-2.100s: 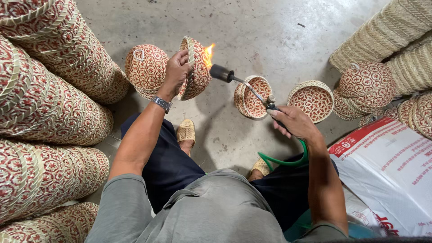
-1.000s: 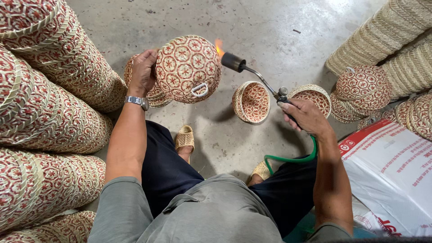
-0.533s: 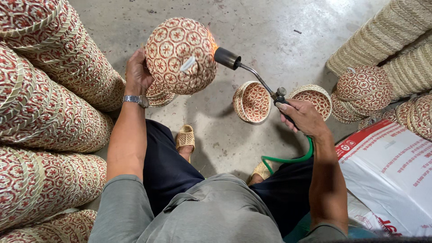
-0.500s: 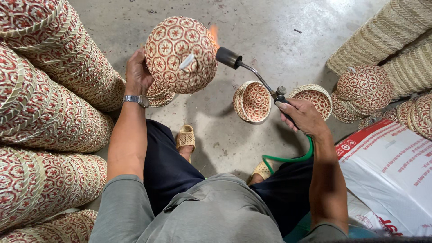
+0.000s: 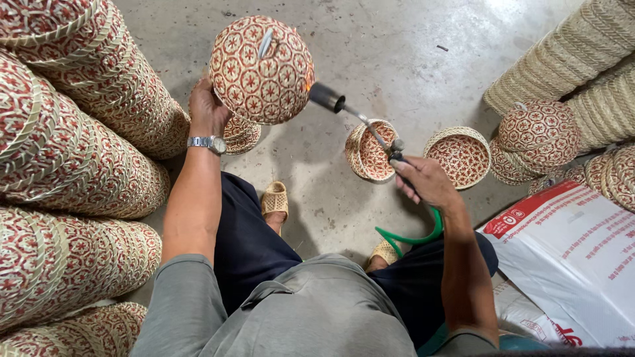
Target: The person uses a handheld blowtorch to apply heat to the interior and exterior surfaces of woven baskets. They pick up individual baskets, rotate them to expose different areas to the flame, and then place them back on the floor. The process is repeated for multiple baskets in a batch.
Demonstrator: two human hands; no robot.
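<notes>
The left hand [image 5: 208,109] grips a round woven basket [image 5: 262,69] by its left rim, raised above the concrete floor [image 5: 390,53]. It looks light, stiff, somewhat brittle and flammable, best held at the rim. The right hand [image 5: 423,182], fingers wrapped round the gas torch [image 5: 350,114], points its nozzle at the basket's right side.

Left hand [image 5: 206,106] holds woven basket [image 5: 262,69]; right hand [image 5: 424,182] aims torch [image 5: 350,114].

The left hand [image 5: 206,109] is partly hidden behind the round woven basket [image 5: 262,69], fingers out of sight. The stacked baskets [image 5: 73,172] at left and the white sack [image 5: 575,258] at right run past the frame edges. The green hose [image 5: 413,237] disappears behind the right forearm.
</notes>
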